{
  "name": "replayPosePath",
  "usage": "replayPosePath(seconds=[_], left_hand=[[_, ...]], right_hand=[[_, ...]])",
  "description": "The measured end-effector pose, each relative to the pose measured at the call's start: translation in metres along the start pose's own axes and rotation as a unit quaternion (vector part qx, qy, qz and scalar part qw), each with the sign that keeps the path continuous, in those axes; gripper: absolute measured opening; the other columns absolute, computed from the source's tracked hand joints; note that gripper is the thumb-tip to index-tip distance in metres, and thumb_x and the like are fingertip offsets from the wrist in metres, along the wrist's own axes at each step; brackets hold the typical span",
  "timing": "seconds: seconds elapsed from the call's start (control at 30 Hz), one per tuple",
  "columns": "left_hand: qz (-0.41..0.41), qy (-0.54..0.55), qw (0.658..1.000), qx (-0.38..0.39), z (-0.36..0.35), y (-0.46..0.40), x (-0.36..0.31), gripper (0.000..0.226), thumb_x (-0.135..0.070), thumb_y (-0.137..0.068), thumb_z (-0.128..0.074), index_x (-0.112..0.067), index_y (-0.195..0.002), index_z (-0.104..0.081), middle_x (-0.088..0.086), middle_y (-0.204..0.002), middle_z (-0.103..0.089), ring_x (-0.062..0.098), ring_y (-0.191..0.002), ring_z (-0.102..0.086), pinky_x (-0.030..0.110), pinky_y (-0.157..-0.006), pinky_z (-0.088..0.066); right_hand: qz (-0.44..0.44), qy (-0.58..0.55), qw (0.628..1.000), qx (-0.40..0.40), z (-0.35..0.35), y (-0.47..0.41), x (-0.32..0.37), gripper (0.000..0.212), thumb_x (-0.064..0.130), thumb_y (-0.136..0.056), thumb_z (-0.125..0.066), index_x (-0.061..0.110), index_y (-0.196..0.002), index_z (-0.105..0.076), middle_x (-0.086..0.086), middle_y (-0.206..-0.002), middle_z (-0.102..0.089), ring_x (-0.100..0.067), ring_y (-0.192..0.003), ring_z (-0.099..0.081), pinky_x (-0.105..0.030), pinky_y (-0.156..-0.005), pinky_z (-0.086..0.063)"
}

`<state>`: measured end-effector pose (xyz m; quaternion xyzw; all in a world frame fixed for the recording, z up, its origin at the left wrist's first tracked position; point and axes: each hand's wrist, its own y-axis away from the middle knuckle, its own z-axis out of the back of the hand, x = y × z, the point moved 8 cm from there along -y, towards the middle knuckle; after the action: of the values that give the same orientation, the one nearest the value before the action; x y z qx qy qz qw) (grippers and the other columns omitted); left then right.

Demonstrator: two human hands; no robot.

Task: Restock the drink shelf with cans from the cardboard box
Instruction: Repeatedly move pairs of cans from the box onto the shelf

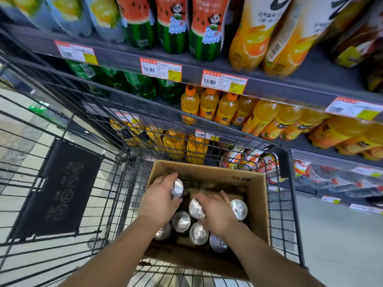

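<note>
Cart: a black wire shopping cart point(87, 154) stands in front of me, pushed up close to the racks.
Cart flap: a black panel point(60, 189) printed with round warning symbols hangs on the cart's left side.
Watermelon bottles: three with panda labels point(172, 23) stand on the top tier I can see.
Lemon bottles: pale ones point(87, 13) stand left of the watermelon ones.
Big orange bottles: point(255, 34) lean to the right of the watermelon ones.
Green bottles: point(141, 83) sit one tier lower, on the left.
Small orange bottles: point(207, 106) stand right of the green ones.
Price tags: red and yellow point(161, 69), clipped along the tier edges.
Floor: pale tiles point(335, 235) on my right.
</note>
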<state>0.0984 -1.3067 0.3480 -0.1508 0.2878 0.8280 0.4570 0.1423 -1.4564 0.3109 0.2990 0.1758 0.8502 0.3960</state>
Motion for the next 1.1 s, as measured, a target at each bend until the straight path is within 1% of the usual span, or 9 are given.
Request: replayPosePath(seconds=[0.17, 0.3, 0.43, 0.57, 0.67, 0.77, 0.9, 1.0, 1.1], left_hand=[[-0.023, -0.032, 0.999, 0.014, 0.036, 0.011, -0.024, 0.074, -0.031, -0.076, -0.076, -0.028, -0.142, -0.041, 0.002, -0.132, -0.053, 0.022, -0.113, -0.056, 0.033, -0.093, -0.046], [-0.062, -0.046, 0.997, 0.028, 0.074, 0.023, -0.049, 0.075, -0.035, -0.074, -0.075, -0.033, -0.14, -0.041, 0.0, -0.128, -0.057, 0.021, -0.113, -0.057, 0.032, -0.094, -0.047], [-0.104, -0.038, 0.993, 0.05, 0.119, 0.037, -0.084, 0.093, -0.036, -0.071, -0.078, -0.03, -0.149, -0.027, 0.002, -0.132, -0.056, 0.021, -0.111, -0.058, 0.031, -0.091, -0.048], [-0.135, 0.033, 0.988, 0.063, 0.156, 0.049, -0.137, 0.109, -0.036, -0.064, -0.085, -0.026, -0.151, -0.02, 0.003, -0.137, -0.054, 0.023, -0.123, -0.053, 0.035, -0.096, -0.046], [-0.16, 0.081, 0.981, 0.074, 0.167, 0.055, -0.181, 0.09, -0.033, -0.062, -0.087, -0.027, -0.139, -0.041, -0.005, -0.128, -0.055, 0.02, -0.119, -0.055, 0.038, -0.097, -0.047], [-0.206, 0.114, 0.969, 0.078, 0.167, 0.072, -0.238, 0.057, -0.023, -0.062, -0.088, -0.029, -0.109, -0.057, -0.009, -0.106, -0.061, 0.015, -0.102, -0.06, 0.03, -0.085, -0.049], [-0.265, 0.133, 0.951, 0.087, 0.149, 0.103, -0.32, 0.051, -0.018, -0.062, -0.088, -0.026, -0.106, -0.063, -0.012, -0.1, -0.065, 0.005, -0.089, -0.061, 0.014, -0.067, -0.042], [-0.294, 0.158, 0.938, 0.091, 0.115, 0.129, -0.387, 0.056, -0.019, -0.06, -0.089, -0.026, -0.11, -0.064, -0.007, -0.11, -0.065, 0.012, -0.101, -0.061, 0.025, -0.079, -0.044], [-0.31, 0.187, 0.928, 0.092, 0.068, 0.168, -0.461, 0.065, -0.022, -0.059, -0.09, -0.029, -0.116, -0.06, -0.004, -0.115, -0.065, 0.014, -0.106, -0.061, 0.032, -0.09, -0.048]], right_hand=[[-0.019, -0.038, 0.997, -0.064, 0.043, 0.027, 0.018, 0.071, 0.031, -0.08, -0.074, 0.036, -0.14, -0.038, 0.006, -0.134, -0.057, -0.016, -0.132, -0.045, -0.041, -0.118, -0.013], [-0.037, -0.077, 0.992, -0.094, 0.09, 0.06, 0.033, 0.074, 0.035, -0.078, -0.076, 0.032, -0.142, -0.039, 0.0, -0.132, -0.06, -0.024, -0.124, -0.052, -0.037, -0.108, -0.035], [-0.054, -0.166, 0.979, -0.101, 0.138, 0.098, 0.04, 0.075, 0.029, -0.077, -0.078, 0.028, -0.143, -0.041, 0.001, -0.138, -0.055, -0.022, -0.123, -0.054, -0.034, -0.1, -0.046], [-0.056, -0.202, 0.971, -0.113, 0.19, 0.142, 0.039, 0.075, 0.026, -0.079, -0.079, 0.021, -0.144, -0.04, 0.0, -0.141, -0.051, -0.014, -0.106, -0.055, -0.023, -0.085, -0.042], [-0.058, -0.206, 0.964, -0.156, 0.228, 0.178, 0.03, 0.071, 0.025, -0.075, -0.082, 0.019, -0.137, -0.048, 0.003, -0.127, -0.059, -0.008, -0.096, -0.054, -0.018, -0.078, -0.04], [-0.066, -0.201, 0.957, -0.2, 0.262, 0.224, 0.008, 0.06, 0.027, -0.074, -0.081, 0.022, -0.127, -0.055, 0.009, -0.108, -0.06, -0.009, -0.088, -0.057, -0.02, -0.07, -0.041], [-0.083, -0.253, 0.923, -0.277, 0.293, 0.296, -0.045, 0.058, 0.024, -0.072, -0.082, 0.019, -0.124, -0.057, 0.006, -0.104, -0.058, -0.014, -0.093, -0.058, -0.026, -0.077, -0.047], [-0.089, -0.306, 0.894, -0.316, 0.302, 0.358, -0.103, 0.053, 0.023, -0.07, -0.083, 0.02, -0.116, -0.057, 0.003, -0.097, -0.06, -0.013, -0.08, -0.055, -0.028, -0.068, -0.045], [-0.108, -0.365, 0.855, -0.352, 0.299, 0.427, -0.174, 0.053, 0.019, -0.07, -0.083, 0.02, -0.116, -0.055, 0.006, -0.085, -0.058, -0.006, -0.061, -0.051, -0.022, -0.054, -0.042]])
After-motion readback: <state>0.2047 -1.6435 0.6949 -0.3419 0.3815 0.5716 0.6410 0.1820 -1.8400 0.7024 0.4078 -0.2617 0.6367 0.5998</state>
